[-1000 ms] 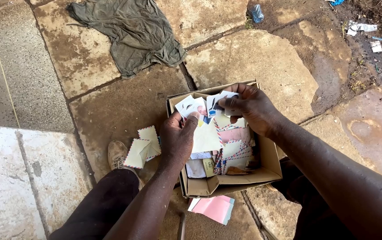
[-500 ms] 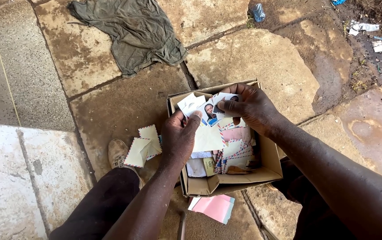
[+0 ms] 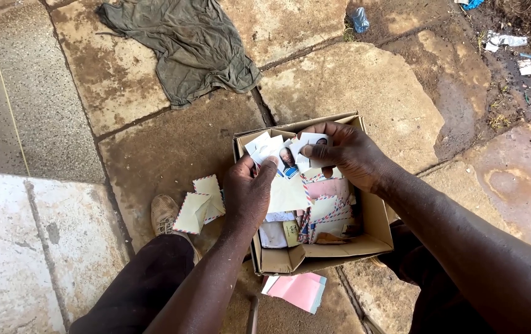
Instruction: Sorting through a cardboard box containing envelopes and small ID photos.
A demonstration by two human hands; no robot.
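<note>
box [image 3: 377, 216]: contents part-hidden by hands | small photos [image 3: 287, 154]: faces too small

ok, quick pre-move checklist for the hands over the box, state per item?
1. Left hand grips the small photo prints: ok, fingers pinch their lower edge.
2. Right hand also on the prints: ok, pinching the top right one.
3. Prints held over the cardboard box: ok.
4. Box sits flat on the stone paving: ok.
5. How many prints are in the fan: cannot tell, they overlap.
6. Loose envelopes outside the box by the shoe: not ok, they lie on the paving.
</note>
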